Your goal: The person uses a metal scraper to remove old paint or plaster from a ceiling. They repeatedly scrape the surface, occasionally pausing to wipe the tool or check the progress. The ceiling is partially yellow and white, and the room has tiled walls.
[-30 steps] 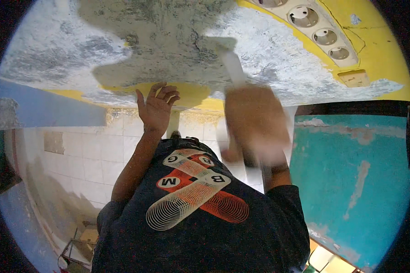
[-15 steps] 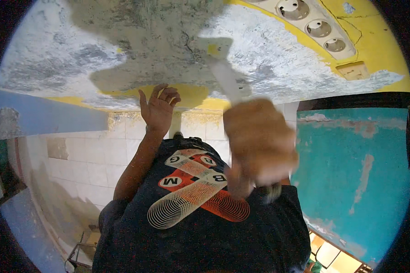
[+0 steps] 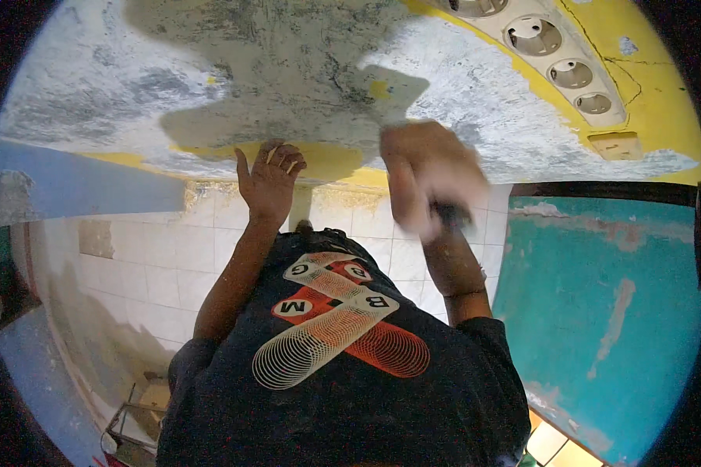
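The right hand point(image 3: 432, 167) has moved since half a second ago: it was farther below the socket strip point(image 3: 551, 56), over the sleeve side of the dark shirt point(image 3: 335, 420), and now it is up closer to the strip's level, blurred with motion. The right forearm point(image 3: 453, 268), mostly hidden then, now shows beneath it. The tool's pale blade, plain to see half a second ago, is too smeared for me to make out. The left hand point(image 3: 269, 183) looks much as it did, well below the socket strip and far to its left.

The tool point(image 3: 452, 214) is in the right fist, down and left of the socket strip; its dark end pokes out at the heel of that hand, well apart from the left hand. I see the right fingers clamped on it, while the left ones stand spread around nothing, near the worn wall point(image 3: 475, 86); whether they touch it, I cannot tell. The two hands are apart.

A small yellow patch point(image 3: 378, 89) shows to the left of the socket strip and lower, just above the right fist, beside the shadow point(image 3: 257, 54).
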Tool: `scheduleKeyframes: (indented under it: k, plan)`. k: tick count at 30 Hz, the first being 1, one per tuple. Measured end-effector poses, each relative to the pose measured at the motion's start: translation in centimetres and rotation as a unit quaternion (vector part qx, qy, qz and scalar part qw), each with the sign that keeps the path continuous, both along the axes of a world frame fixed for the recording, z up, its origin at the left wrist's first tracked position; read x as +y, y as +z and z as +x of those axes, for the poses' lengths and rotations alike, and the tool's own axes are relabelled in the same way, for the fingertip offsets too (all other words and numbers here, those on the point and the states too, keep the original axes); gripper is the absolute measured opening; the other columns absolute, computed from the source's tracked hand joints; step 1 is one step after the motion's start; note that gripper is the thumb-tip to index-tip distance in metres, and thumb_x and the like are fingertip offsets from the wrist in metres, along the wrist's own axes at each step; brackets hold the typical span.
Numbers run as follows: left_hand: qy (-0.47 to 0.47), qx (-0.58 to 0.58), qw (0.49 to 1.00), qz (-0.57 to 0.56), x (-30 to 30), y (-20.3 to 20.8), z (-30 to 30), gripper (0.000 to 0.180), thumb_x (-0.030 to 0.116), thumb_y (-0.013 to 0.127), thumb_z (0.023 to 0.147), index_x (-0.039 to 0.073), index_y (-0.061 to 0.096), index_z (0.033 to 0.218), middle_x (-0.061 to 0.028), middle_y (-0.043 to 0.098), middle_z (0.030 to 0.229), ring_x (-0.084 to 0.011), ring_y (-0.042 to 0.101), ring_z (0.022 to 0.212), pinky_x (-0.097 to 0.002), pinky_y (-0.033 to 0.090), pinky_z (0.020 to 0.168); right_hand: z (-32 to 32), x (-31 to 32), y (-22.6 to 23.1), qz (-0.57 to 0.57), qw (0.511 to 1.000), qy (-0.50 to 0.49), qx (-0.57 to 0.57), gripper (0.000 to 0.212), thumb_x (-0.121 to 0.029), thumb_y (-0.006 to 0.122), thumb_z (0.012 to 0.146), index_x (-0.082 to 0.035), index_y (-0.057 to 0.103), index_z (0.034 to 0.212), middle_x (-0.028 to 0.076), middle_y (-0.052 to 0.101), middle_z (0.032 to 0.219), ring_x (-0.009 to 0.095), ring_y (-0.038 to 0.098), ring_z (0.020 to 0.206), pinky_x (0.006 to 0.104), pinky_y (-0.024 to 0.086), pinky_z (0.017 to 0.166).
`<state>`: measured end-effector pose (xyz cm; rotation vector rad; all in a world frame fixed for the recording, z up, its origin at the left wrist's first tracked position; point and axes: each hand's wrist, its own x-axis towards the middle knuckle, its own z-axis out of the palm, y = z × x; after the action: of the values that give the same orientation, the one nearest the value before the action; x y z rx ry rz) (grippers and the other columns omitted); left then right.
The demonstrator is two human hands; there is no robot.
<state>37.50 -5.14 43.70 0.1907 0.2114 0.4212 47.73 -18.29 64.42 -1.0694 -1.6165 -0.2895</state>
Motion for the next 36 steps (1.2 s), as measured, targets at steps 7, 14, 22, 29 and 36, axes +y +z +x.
scheduleKeyframes:
  k: [7,14,22,29,36]
  plan:
    - [0.013,0.002,1.000,0.005,0.7,-0.9,0.4,0.065,0.062,0.039,0.091,0.002,0.060,0.104,-0.0160,0.063,0.096,-0.0309,0.057,0.091,-0.0443,0.043,0.086,-2.7,-2.6,0.4,0.043,0.998,0.044,0.010,0.026,-0.001,0.067,0.069,-0.008,0.042,0.062,0.002,0.045,0.058,0.018,0.047,0.046,0.0298,0.035,0.041]
    - [0.004,0.010,0.999,-0.037,0.4,-0.9,1.5,0.064,0.061,0.043,0.090,0.001,0.060,0.106,-0.0167,0.062,0.097,-0.0316,0.057,0.092,-0.0455,0.043,0.086,-2.3,-2.4,1.8,0.107,0.992,0.054,0.029,0.028,0.002,0.066,0.069,-0.009,0.044,0.055,0.001,0.042,0.051,0.013,0.043,0.040,0.0299,0.028,0.034]
    - [-0.017,-0.011,1.000,-0.015,-0.6,-0.1,1.8,0.064,0.061,0.037,0.092,0.002,0.061,0.104,-0.0145,0.064,0.093,-0.0280,0.059,0.090,-0.0422,0.044,0.084,-0.5,-0.7,-0.4,0.112,0.993,0.012,0.032,0.026,-0.010,0.059,0.083,-0.011,0.044,0.061,0.005,0.046,0.057,0.017,0.046,0.046,0.0305,0.042,0.045]
    - [0.001,0.011,1.000,-0.014,-0.8,-0.1,0.9,0.064,0.061,0.037,0.092,0.003,0.061,0.103,-0.0135,0.063,0.091,-0.0277,0.058,0.088,-0.0423,0.044,0.083,-2.8,-3.0,-0.1,0.130,0.991,0.033,0.001,0.020,-0.005,0.062,0.077,-0.009,0.049,0.062,0.008,0.054,0.062,0.018,0.051,0.050,0.0313,0.045,0.047]
    - [0.001,0.018,1.000,-0.015,-1.7,0.3,0.3,0.064,0.061,0.037,0.092,0.002,0.060,0.102,-0.0133,0.062,0.092,-0.0282,0.058,0.088,-0.0420,0.044,0.082,-0.7,-2.9,-0.9,0.120,0.991,-0.032,0.044,0.034,-0.003,0.060,0.079,-0.007,0.035,0.055,0.004,0.045,0.050,0.017,0.045,0.041,0.0318,0.044,0.042]
